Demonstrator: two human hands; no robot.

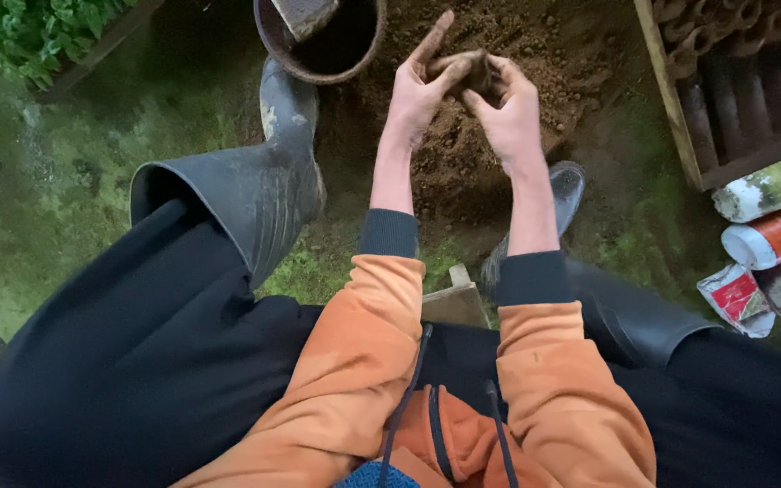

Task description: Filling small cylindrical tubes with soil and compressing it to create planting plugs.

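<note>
From the head view, your left hand and your right hand meet out in front of you, above a mound of loose brown soil on the ground. Between them sits a dark lump of clay: both hands close around it, the left grip pressing on its near-left side with the forefinger sticking up free, the right grip curled over its right side with the fingertips on top. The lump is lifted clear of the soil, held in the air between your palms. Both hands are smeared with earth.

Your orange sleeves with dark cuffs run back toward you, and your dark trousers fill the lower frame. Your left rubber boot stands on mossy ground, its toe near a round bucket that holds a flat tool. Your right boot rests at the edge of the soil. A small wooden block lies between your knees. To the right stands a wooden crate of dark moulded pieces, with rolled sacks lying just beside it. Green plants show in the upper-left corner.
</note>
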